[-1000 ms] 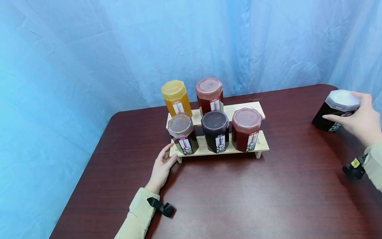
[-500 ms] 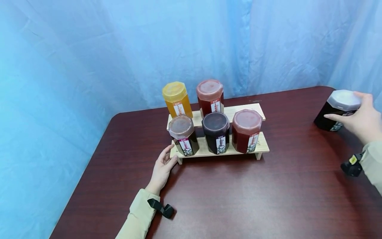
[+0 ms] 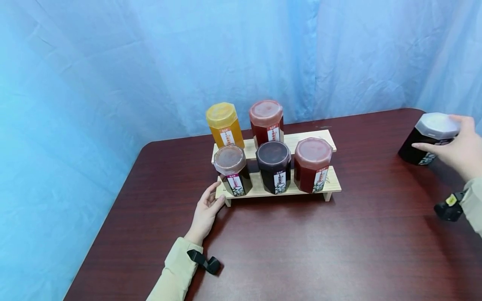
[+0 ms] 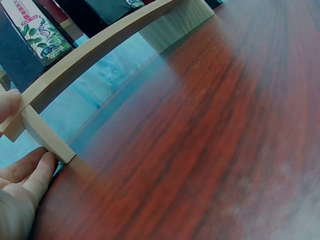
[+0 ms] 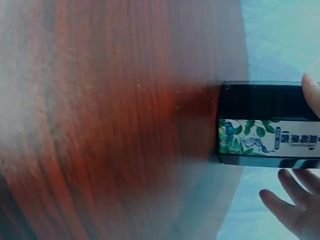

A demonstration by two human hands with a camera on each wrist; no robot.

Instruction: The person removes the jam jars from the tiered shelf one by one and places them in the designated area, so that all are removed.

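Right of the two hands [image 3: 457,148] is gripping the dark jar [image 3: 418,137], which is standing on the counter [image 3: 282,251] at 3 o'clock. Left hand [image 3: 202,215] is pinching the wooden rack [image 3: 333,179] at its 8 o'clock corner; five more jars [image 3: 273,156] are sitting on it.

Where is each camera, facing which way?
Head: on the head, facing forward and down at the pale wooden tiered rack and black faceted white-lidded jar; left hand, right hand, beige sleeves show.
Left wrist: on that wrist, facing the rack's end; left hand's fingers show.
Right wrist: on that wrist, facing the jar; right hand's fingers show.
Shared: head and right wrist see the jar.
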